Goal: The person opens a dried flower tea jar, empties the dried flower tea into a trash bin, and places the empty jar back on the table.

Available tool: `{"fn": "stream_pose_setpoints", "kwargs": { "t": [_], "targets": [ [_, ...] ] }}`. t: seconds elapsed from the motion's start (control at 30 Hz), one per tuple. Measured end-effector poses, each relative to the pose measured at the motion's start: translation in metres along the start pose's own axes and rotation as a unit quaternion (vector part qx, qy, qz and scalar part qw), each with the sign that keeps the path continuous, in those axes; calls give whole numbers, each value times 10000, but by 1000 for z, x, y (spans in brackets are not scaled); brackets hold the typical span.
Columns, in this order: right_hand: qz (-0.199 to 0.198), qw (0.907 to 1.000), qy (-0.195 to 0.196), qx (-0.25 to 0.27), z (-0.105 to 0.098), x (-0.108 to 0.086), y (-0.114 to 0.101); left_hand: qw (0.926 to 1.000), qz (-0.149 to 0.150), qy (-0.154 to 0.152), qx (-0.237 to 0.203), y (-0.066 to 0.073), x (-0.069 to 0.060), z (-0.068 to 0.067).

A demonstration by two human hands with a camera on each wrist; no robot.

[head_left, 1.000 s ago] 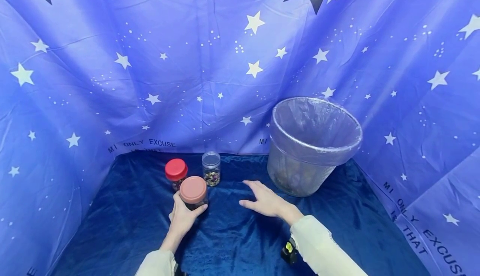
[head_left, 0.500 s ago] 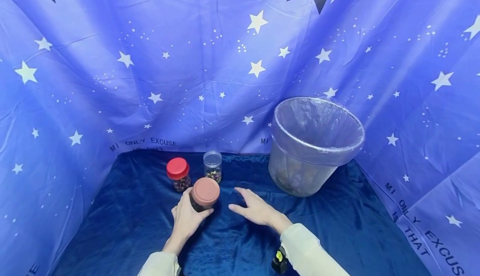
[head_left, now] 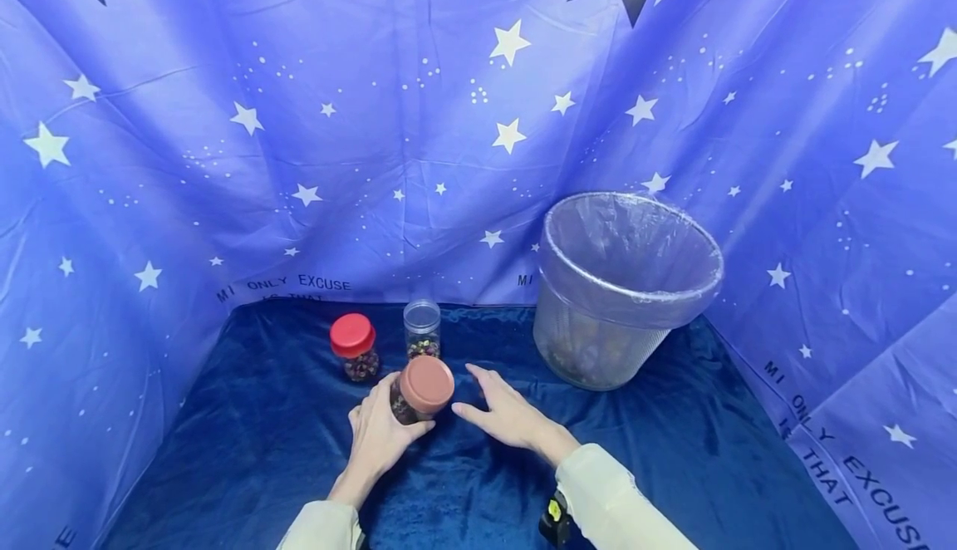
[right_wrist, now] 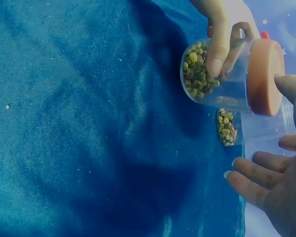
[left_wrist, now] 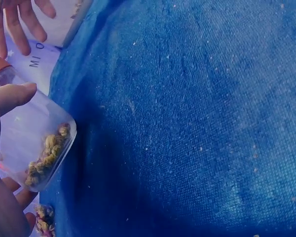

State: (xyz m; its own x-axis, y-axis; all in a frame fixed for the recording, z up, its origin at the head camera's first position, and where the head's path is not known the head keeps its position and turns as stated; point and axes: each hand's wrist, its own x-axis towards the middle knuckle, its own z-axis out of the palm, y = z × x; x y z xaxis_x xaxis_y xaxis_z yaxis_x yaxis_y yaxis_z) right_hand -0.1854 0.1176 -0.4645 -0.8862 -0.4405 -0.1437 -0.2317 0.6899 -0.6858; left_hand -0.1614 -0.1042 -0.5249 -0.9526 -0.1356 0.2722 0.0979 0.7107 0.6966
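My left hand (head_left: 380, 438) grips a clear jar with a salmon-coloured screw lid (head_left: 428, 384) around its side, lid tilted to the right. Small dried flower buds (left_wrist: 50, 150) lie at the bottom of this jar in the left wrist view. Just right of the lid is my right hand (head_left: 514, 419), its fingers spread and holding nothing. In the right wrist view the right thumb (right_wrist: 288, 85) overlaps the lid's edge; I cannot tell whether it touches. Behind the held jar stand a red-lidded jar (head_left: 360, 364) and a clear-topped jar (head_left: 422, 323), both with dried buds inside.
A mesh waste bin (head_left: 598, 342) lined with a clear plastic bag stands at the back right. Dark blue velvety cloth (head_left: 247, 450) covers the table. Blue star-printed curtains (head_left: 404, 118) enclose the back and sides.
My left hand has carried the salmon-lidded jar rightward from in front of the red-lidded jar and tilted it. My right hand has moved left towards it.
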Motion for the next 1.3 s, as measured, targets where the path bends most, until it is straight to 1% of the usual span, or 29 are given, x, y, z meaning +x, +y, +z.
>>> {"fn": "stream_pose_setpoints", "kwargs": {
  "t": [0.13,0.33,0.5,0.6,0.77,0.9,1.1,1.17,1.3],
  "targets": [
    [-86,9998,152,113,1,-1,-1,9999,84,-44,32,5,0,0],
    [-150,9992,375,46,-1,-1,-4,9995,196,-241,104,15,1,2],
    [-379,9978,551,-16,-1,-1,-6,9981,470,-350,188,28,0,6],
    [-451,9967,663,-158,-1,-1,-6,9974,566,-363,243,35,-1,8],
    [-374,9956,788,-344,-4,-3,-8,9968,619,-372,333,42,-2,8],
    [-265,9952,831,-434,-5,-4,-7,9945,825,-333,548,45,-4,10],
    [-98,9930,965,-672,0,-3,-4,9860,1349,-129,971,47,-9,14],
    [-4,9917,1068,-711,2,-3,-3,9802,1623,-33,1138,47,-10,15],
    [240,9886,1300,-717,6,-4,-3,9646,2204,164,1438,48,-13,20]
  ]
}}
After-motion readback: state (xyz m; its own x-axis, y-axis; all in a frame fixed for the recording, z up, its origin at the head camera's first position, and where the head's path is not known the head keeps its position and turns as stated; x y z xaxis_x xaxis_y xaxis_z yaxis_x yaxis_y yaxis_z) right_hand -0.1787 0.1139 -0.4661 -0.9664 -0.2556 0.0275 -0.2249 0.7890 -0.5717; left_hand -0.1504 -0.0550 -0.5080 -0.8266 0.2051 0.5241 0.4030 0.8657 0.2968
